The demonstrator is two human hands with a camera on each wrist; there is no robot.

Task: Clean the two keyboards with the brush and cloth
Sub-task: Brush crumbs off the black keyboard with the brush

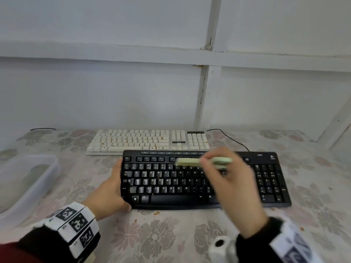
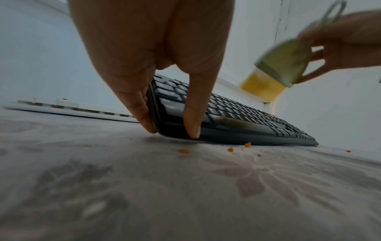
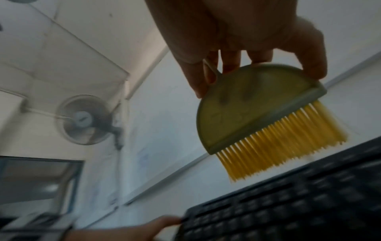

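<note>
Left hand (image 1: 112, 188) grips left end of black keyboard (image 1: 269, 179), thumb and fingers clamping its edge. Right hand (image 1: 233, 188) pinches brush (image 1: 190, 161), yellow bristles just above keys, not touching. White keyboard (image 1: 148, 141) lies behind, on table (image 1: 171, 234). Orange crumbs (image 2: 230, 149) near black keyboard's front edge. Clear plastic container (image 1: 28, 179) at left; contents unclear.

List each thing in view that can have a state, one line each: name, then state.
Black keyboard: flat on the table, crumbs by its front edge.
White keyboard: behind it, orange crumbs on keys.
Brush: bristles down, raised above the black keys.
Left hand: holds the black keyboard's left end.
Right hand: grips the brush.
Plastic tub: lidless, far left.
</note>
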